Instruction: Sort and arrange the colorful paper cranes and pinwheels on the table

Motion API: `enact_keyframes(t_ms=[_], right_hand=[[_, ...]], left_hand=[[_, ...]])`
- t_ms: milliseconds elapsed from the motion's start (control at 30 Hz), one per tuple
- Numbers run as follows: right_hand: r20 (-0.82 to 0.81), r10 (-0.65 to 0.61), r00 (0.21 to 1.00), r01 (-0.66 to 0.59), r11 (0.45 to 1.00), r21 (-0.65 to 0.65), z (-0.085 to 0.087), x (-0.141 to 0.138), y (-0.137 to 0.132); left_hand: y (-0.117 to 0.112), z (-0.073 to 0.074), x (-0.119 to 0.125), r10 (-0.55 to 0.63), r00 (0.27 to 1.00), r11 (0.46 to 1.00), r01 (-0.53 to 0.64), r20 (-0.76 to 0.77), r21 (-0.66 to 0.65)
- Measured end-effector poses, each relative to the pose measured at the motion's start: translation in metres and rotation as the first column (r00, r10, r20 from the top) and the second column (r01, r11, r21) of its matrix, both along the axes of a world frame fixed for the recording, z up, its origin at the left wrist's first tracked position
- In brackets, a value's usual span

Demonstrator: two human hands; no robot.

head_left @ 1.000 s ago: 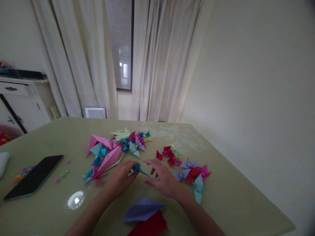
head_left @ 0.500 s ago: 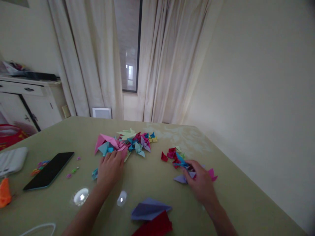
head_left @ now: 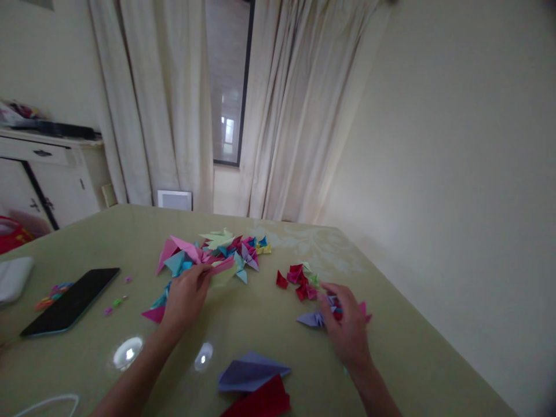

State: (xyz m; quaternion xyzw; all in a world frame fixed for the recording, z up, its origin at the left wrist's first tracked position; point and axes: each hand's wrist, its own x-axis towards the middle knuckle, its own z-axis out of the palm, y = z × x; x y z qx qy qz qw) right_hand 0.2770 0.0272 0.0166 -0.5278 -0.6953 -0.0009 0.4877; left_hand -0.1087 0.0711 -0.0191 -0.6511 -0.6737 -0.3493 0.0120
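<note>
Folded paper figures lie in two groups on the table. My left hand [head_left: 187,295] pinches a pink and pale green folded paper [head_left: 224,271] at the near edge of the larger, many-coloured pile [head_left: 221,240]. Beneath and beside that wrist are blue and magenta folded pieces [head_left: 155,313]. My right hand [head_left: 347,324] hovers over the smaller group, thumb and forefinger apart, nothing visible between them. Close to its fingertips are a purple folded piece [head_left: 311,319] and small red pieces [head_left: 296,274]. The palm and fingers partly hide the pieces beneath.
A purple paper plane [head_left: 252,370] and a red folded paper [head_left: 263,399] lie nearest me. On the left are a black phone [head_left: 72,301], small colourful bits [head_left: 54,294], a white object [head_left: 15,278] and a white cable [head_left: 47,402]. A wall [head_left: 456,202] borders the table's right side.
My left hand has lifted a pink and pale green paper from the pile's near edge. The blue folded piece has left my right fingers, which have parted. The view has shifted slightly.
</note>
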Motion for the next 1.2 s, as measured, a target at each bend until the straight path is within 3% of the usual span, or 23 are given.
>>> enact_keyframes(t_ms=[100,200,333,467,600,800,900,1067,1133,1200], right_hand=[[-0.010,0.320,0.947,-0.319,0.940,-0.121,0.000,-0.061,0.008],[-0.146,0.482,0.864,-0.503,0.828,-0.246,-0.010,-0.106,0.019],[-0.376,0.477,0.794,-0.596,0.734,-0.326,-0.030,-0.129,0.019],[-0.630,0.381,0.677,-0.666,0.682,-0.302,-0.042,-0.128,0.014],[-0.722,0.310,0.619,-0.647,0.722,-0.245,-0.048,-0.123,0.022],[-0.766,0.223,0.603,-0.587,0.774,-0.236,-0.050,-0.113,0.034],[-0.812,0.203,0.547,-0.567,0.803,-0.181,-0.046,-0.106,0.037],[-0.861,0.211,0.463,-0.534,0.842,-0.081,-0.035,-0.089,0.040],[-0.873,0.203,0.444,-0.529,0.846,-0.072,-0.031,-0.082,0.041],[-0.876,0.180,0.447,-0.521,0.848,-0.092,-0.028,-0.075,0.042]], left_hand=[[0.001,0.003,0.009,-0.053,0.959,0.997,0.036,0.279,0.066],[-0.001,0.009,0.020,-0.131,0.831,0.990,0.079,0.540,0.118],[-0.007,0.017,0.038,-0.255,0.625,0.967,0.155,0.738,0.203],[-0.019,0.014,0.066,-0.321,0.540,0.934,0.315,0.778,0.167],[-0.029,0.002,0.087,-0.347,0.514,0.885,0.457,0.784,0.092],[-0.022,-0.004,0.082,-0.267,0.460,0.906,0.418,0.847,0.059],[-0.018,-0.004,0.074,-0.250,0.355,0.923,0.367,0.901,0.111],[-0.020,0.001,0.068,-0.178,0.063,0.903,0.406,0.982,0.137],[-0.023,0.001,0.069,-0.126,-0.003,0.893,0.435,0.992,0.115],[-0.025,0.000,0.071,-0.076,-0.023,0.881,0.467,0.997,0.078]])
